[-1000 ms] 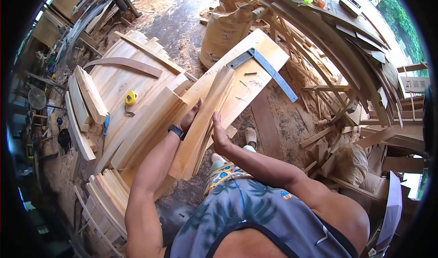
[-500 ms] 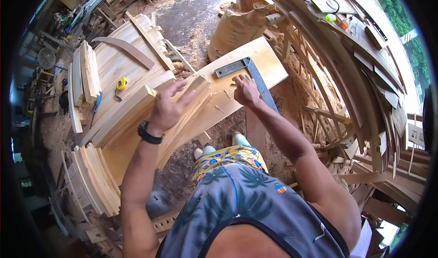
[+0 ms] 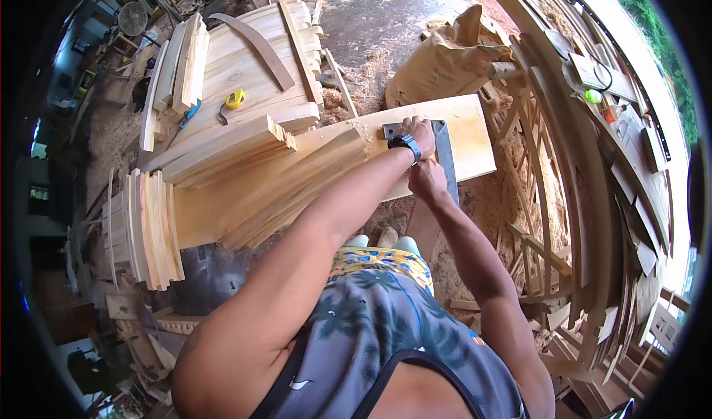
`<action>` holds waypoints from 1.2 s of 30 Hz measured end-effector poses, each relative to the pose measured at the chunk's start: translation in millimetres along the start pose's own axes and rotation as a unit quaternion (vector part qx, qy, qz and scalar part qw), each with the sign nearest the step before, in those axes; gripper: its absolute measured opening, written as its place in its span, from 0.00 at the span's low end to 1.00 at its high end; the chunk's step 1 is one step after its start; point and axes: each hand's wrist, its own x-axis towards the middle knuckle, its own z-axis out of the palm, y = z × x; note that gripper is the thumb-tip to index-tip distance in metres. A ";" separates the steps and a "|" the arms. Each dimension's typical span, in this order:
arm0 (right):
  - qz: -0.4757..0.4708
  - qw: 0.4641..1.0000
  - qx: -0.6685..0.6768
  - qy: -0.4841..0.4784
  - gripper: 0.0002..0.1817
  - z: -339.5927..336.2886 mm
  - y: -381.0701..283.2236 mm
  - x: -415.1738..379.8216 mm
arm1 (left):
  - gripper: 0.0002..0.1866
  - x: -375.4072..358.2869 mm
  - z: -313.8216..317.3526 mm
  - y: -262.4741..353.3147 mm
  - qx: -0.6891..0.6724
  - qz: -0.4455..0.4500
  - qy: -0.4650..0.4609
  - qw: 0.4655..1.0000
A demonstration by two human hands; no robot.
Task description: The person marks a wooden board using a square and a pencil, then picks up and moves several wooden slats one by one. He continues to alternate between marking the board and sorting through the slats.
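A metal try square (image 3: 446, 159) lies on a wide, pale wooden board (image 3: 471, 130), its dark stock toward the left and its blade running toward me. My left hand (image 3: 418, 134), with a black watch at the wrist, grips the square's stock from above, fingers curled. Just below it, beside the blade, my right hand (image 3: 428, 179) is closed over the board's near side. Whatever the right fingers pinch is hidden. Several narrow curved wooden pieces (image 3: 297, 182) are stacked on the board to the left of my hands.
A yellow tape measure (image 3: 234, 99) and a curved brown template (image 3: 261, 48) rest on joined planks (image 3: 237, 55) at left. Behind the board stands a brown sack (image 3: 437, 67). Long timber (image 3: 552, 115) leans along the right, and wood shavings cover the floor.
My left hand has moved right, from above the stacked pieces onto the square's stock. My right hand has shifted to the near side of the board. The view has turned.
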 end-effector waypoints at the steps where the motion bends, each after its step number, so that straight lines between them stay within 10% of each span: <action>1: -0.007 0.998 0.040 0.053 0.27 -7.8 -1.1 -17.6 | 0.23 2.8 1.1 -0.8 0.023 -0.002 -0.006 1.000; 10: 0.169 0.919 0.161 0.316 0.18 9.8 106.3 -150.0 | 0.17 18.8 32.3 -14.8 0.063 0.061 0.058 0.994; 15: 0.313 0.817 0.424 0.235 0.21 53.1 137.1 -154.7 | 0.17 -15.2 14.6 23.9 0.070 0.158 0.115 0.978; 23: 0.179 0.683 0.679 0.200 0.17 -16.1 71.2 -186.0 | 0.11 -80.1 -87.9 18.7 0.050 0.220 0.238 0.945; 28: 0.107 0.703 0.687 0.151 0.20 -86.3 -29.9 -191.6 | 0.26 -165.3 -193.4 -62.1 0.002 0.119 0.219 0.968; 36: 0.040 0.814 0.575 0.069 0.23 -75.2 -109.0 -168.4 | 0.27 -206.2 -159.1 -177.2 0.042 0.017 0.228 0.973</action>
